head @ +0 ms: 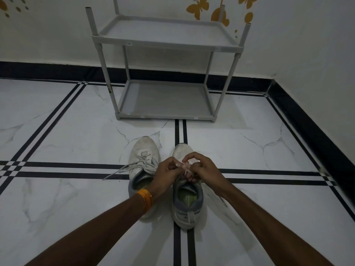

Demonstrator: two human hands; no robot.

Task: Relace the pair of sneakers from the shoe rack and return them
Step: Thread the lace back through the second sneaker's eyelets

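Observation:
Two white sneakers with grey collars stand side by side on the floor, toes pointing away from me. The left sneaker (143,150) has loose laces (123,169) trailing out to the left over the tiles. Over the tongue of the right sneaker (188,204), my left hand (168,172) and my right hand (199,167) meet, each pinching a strand of its white lace. My fingers hide that shoe's eyelets. An orange thread band circles my left wrist. The grey two-shelf shoe rack (163,43) stands beyond the shoes against the wall, with nothing on either shelf.
The floor is white marble tile with black stripe lines (180,131). A black skirting (317,135) runs along the white walls behind and to the right. Yellow butterfly stickers (198,6) decorate the back wall.

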